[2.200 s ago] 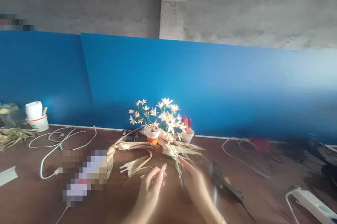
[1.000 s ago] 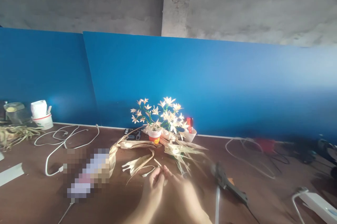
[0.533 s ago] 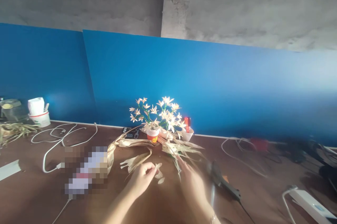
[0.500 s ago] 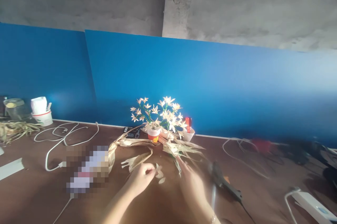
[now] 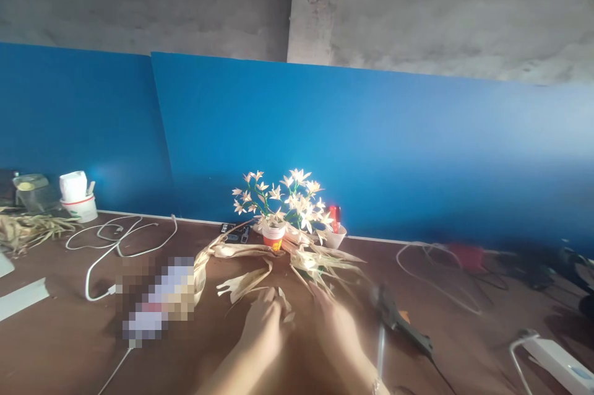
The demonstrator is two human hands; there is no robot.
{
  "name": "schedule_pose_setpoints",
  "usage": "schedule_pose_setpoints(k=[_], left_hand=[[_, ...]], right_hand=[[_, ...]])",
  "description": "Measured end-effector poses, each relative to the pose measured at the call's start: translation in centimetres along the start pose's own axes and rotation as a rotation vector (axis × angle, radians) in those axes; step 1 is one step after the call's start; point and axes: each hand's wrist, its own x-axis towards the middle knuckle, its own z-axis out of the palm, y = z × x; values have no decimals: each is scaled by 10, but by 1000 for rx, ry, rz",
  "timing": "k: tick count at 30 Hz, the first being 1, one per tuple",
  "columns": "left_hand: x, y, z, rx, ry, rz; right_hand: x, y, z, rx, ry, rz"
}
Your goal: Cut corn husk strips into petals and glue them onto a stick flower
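My left hand [image 5: 265, 319] is over several pale petal-like husk pieces [image 5: 286, 308] on the brown table. Its fingers are curled together, and whatever they pinch is hidden. My right hand [image 5: 333, 317] rests to the right with its visible fingers stretched forward, slightly blurred, close to a spread of dried corn husks [image 5: 325, 265]. Beyond both hands, flowers with cream petals and green stems [image 5: 301, 203] rise beside a stack of paper cups [image 5: 273, 236]. A torn husk strip [image 5: 245, 285] lies just past my left hand.
A dark glue gun [image 5: 403, 324] with a cord lies right of my right hand. White cables [image 5: 116, 246] and a blurred-out object [image 5: 160, 299] are to the left. A white power strip [image 5: 559, 364] is at the right. A blue partition [image 5: 325, 135] stands behind.
My left hand has moved slightly right and turned over the petal pieces, covering part of them. My right hand has barely moved. The view has shifted slightly.
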Motion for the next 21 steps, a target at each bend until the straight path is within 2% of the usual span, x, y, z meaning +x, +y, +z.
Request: schedule_pose_setpoints(k=[4,9,12,16,21], left_hand=[[0,6,11,75,-11,-24],[0,7,9,91,20,-9],[0,8,7,79,30,-9],[0,4,8,59,5,-43],[-1,-4,17,33,52,-37]], right_hand=[[-2,-2,0,17,24,-29],[-4,-9,-8,67,20,-75],[-4,-17,-9,13,-52,-46],[-2,-29,-1,-211,-195,22],[-3,-35,9,-276,-222,18]])
